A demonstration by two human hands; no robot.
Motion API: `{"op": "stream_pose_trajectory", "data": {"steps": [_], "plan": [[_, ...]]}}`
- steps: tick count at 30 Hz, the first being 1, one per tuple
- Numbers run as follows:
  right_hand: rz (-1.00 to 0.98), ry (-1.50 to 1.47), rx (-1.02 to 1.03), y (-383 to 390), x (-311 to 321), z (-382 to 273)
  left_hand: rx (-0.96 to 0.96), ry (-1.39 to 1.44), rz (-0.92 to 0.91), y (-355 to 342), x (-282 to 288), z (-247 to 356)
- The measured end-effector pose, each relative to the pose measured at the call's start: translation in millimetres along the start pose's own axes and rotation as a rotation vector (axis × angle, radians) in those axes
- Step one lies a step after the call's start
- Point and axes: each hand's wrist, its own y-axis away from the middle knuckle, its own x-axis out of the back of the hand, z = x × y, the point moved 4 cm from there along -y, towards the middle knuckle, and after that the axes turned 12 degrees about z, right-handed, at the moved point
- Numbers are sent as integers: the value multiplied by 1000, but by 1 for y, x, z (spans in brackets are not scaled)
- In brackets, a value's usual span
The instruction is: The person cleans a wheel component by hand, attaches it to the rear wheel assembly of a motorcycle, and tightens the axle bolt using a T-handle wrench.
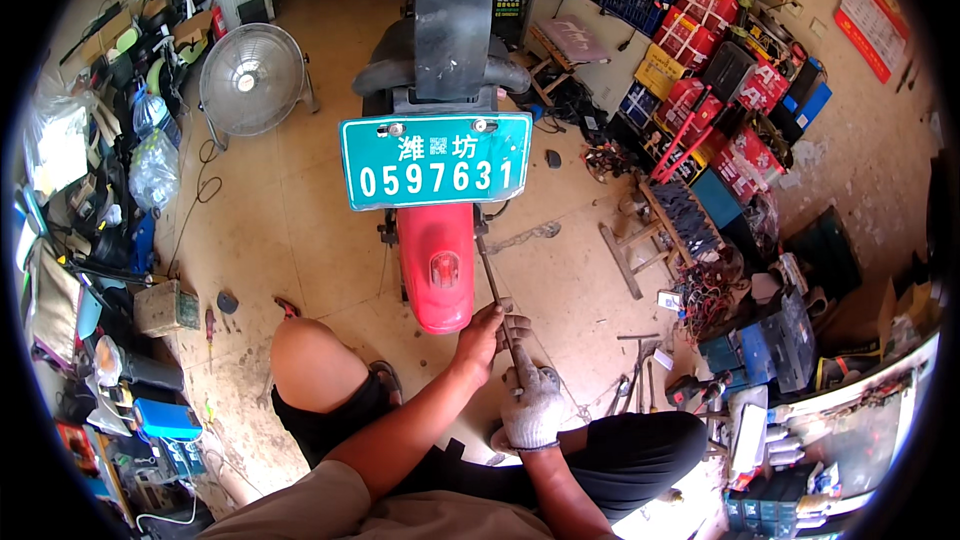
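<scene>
In front of me stands a two-wheeler with a red rear fender (422, 285), a small reflector or lamp (445, 269) and a green number plate (436, 198). A long thin metal rod-like tool (489, 268) slants up along the fender's right side; its tip is near the frame below the plate, and I cannot tell whether it touches. My bare left hand (480, 342) closes its fingers on the tool's middle, just right of the fender's lower end. Below it, my right hand (528, 408), in a whitish work glove, grips the tool's lower end, forefinger stretched along it.
A round floor fan (248, 82) stands at the left, its cable on the floor. Stacked red boxes (690, 35) and a wooden stool (660, 240) are at the right. Hand tools (640, 380) lie right of my knee; a screwdriver (210, 326) lies at the left.
</scene>
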Motion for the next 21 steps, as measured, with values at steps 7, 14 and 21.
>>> {"op": "stream_pose_trajectory", "data": {"steps": [7,14,21], "plan": [[-52,162,128,-2,-5,0,14,55,-64,2,-2,2],[-215,-1295,-1274,21,-38,45,62,22,-140,4,-1,5],[312,191,-98,11,49,11,107,41,-83,1,-2,1]]}}
